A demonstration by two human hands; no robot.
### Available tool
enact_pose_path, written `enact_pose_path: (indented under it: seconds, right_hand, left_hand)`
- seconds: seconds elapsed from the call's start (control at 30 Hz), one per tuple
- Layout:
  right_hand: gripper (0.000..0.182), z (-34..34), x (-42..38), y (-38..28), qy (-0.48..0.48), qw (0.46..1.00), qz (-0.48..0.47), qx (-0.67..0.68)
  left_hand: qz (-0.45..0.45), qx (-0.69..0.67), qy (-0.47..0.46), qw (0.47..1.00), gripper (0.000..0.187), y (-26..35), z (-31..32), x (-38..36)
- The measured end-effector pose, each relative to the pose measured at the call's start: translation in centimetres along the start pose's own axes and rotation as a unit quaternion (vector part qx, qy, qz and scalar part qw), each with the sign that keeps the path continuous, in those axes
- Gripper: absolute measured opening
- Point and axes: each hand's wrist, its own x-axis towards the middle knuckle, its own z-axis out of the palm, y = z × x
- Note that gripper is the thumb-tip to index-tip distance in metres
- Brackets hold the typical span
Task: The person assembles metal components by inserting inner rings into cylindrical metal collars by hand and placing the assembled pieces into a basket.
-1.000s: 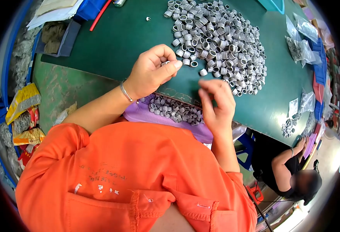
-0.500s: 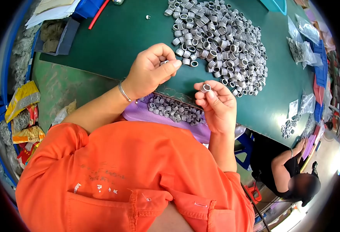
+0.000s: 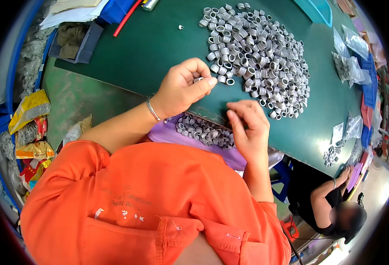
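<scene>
Curled in at the left hand [image 3: 176, 90], with thumb and fingers pinched on a small metal ring [image 3: 198, 80], mostly hidden. Held up over the green table [image 3: 128, 53], near the two loose rings [image 3: 229, 81] beside the big pile of metal rings [image 3: 265, 62]. Half bent at the right hand [image 3: 252, 130], with thumb and pointer close together, not balled up; no way to tell if gripping a ring or nothing. Below the table edge, a purple basket [image 3: 164, 134] with more grey rings [image 3: 205, 131] inside.

Easy to drop the small metal ring by pinching too softly or catching only its rim. Easy to lose it after a bounce off the table, past the basket, down to the floor [image 3: 77, 92]. Easy to send the two loose rings rolling with a low bump of the left knuckles. Possible, too, to spill the basket with a knock from an arm.
</scene>
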Motion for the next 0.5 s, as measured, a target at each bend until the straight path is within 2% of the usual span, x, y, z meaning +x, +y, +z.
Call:
enact_pose_path:
  seconds: [0.17, 0.27, 0.33, 0.4, 0.47, 0.5]
  right_hand:
    - [0.020, 3.1, 2.9, 0.9, 0.132, 0.971, -0.111, -0.163]
    - [0.018, 3.2, 2.7, 1.5, 0.111, 0.979, -0.082, -0.149]
    - [0.018, 3.2, 2.2, 1.2, 0.132, 0.978, -0.074, -0.142]
    - [0.020, 2.9, 1.7, 0.6, 0.152, 0.987, 0.025, -0.032]
    - [0.021, 3.0, 1.3, 1.2, 0.171, 0.985, -0.003, 0.002]
    - [0.023, 2.9, 1.2, 0.8, 0.167, 0.974, 0.038, 0.147]
  left_hand:
    - [0.020, -0.012, 0.003, 1.000, 0.010, -0.3, 0.1, 0.0]
    - [0.025, -0.015, 0.003, 1.000, 0.011, -0.2, -0.1, -0.1]
    - [0.024, -0.014, -0.006, 1.000, 0.010, -0.2, -0.2, -0.1]
    - [0.020, -0.002, -0.003, 1.000, 0.010, -0.2, -0.1, 0.0]
    - [0.015, -0.005, -0.002, 1.000, 0.010, -0.1, 0.0, 0.0]
    - [0.012, -0.005, 0.001, 1.000, 0.010, 0.0, 0.0, 0.0]
